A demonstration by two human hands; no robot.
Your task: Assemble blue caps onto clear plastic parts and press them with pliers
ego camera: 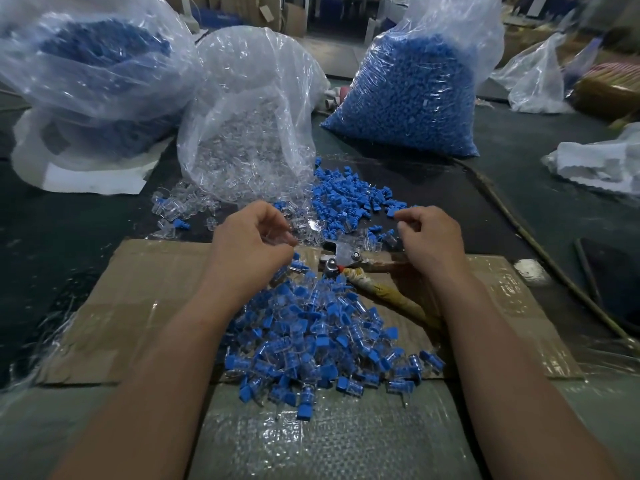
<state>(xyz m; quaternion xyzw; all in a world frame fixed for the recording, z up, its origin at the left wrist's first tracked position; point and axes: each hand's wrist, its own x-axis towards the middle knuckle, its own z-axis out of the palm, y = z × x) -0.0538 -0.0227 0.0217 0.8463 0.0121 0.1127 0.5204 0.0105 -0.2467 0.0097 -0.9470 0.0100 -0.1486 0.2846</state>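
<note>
Three big see-through bags stand well behind the pliers (pixel 346 258). The left bag (pixel 104 64), far to the left of the pliers, has blue bits in it. The middle bag (pixel 263 64), behind and left of the pliers, holds clear parts (pixel 242 140), and more of them lie spilled at its mouth. The left hand (pixel 252 239) is just left of the pliers with its fingers curled in. Something clear and blurry is at its fingertips, but I cannot tell if the hand holds it. A pile of finished pieces (pixel 318 341) lies in front of the pliers, touching the metal head. The pliers lie flat on the cardboard (pixel 156 289), slanted: the head points away and to the left, and the taped handles (pixel 388 294) run back to the right. Loose blue caps (pixel 349 199) lie just behind the pliers. The right bag (pixel 408 91), stuffed with more caps, stands far behind them. The right hand (pixel 429 237) is over the upper handle, hiding part of it, and pinches one blue cap (pixel 394 211).
</note>
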